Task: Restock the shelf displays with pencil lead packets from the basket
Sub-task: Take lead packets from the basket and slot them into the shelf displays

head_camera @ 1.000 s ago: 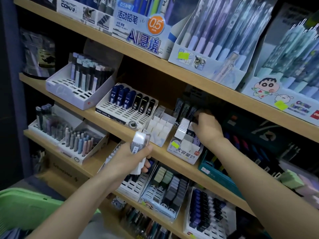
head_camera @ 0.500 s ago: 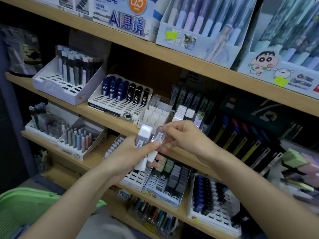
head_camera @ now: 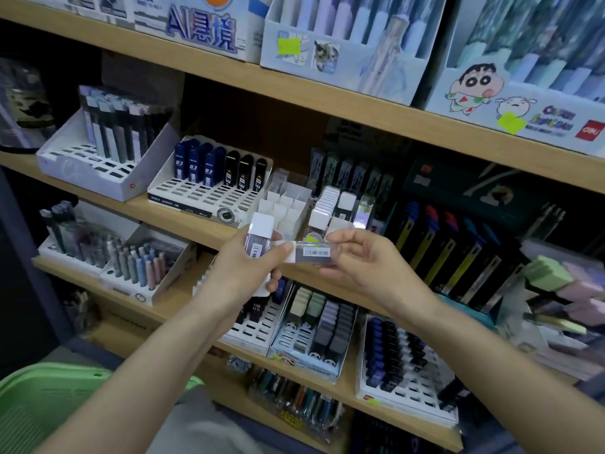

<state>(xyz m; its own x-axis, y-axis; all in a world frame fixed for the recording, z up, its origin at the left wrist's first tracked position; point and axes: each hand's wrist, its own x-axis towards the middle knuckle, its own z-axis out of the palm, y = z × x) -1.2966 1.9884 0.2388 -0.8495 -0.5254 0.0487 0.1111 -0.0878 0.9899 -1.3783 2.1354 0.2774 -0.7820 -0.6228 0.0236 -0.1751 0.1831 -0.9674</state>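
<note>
My left hand (head_camera: 244,268) grips a small bunch of white-capped clear pencil lead packets (head_camera: 259,235) upright in front of the middle shelf. My right hand (head_camera: 366,260) pinches one packet (head_camera: 316,252) with a barcode label, held sideways just right of the bunch, its white cap touching my left thumb. Behind the hands a display box (head_camera: 330,208) on the middle shelf holds a row of the same white-capped packets. The green basket (head_camera: 39,407) shows at the bottom left corner.
A clear divider tray (head_camera: 288,204) with bare cells stands left of the white-capped display. White slotted racks of dark lead cases (head_camera: 209,178) line the shelves. Pen boxes (head_camera: 337,44) sit on the top shelf, and black pencil packs (head_camera: 458,250) lie to the right.
My right hand left the display box, came back to my left hand, and has drawn one packet sideways out of the bunch. The view has moved closer and slightly down.
</note>
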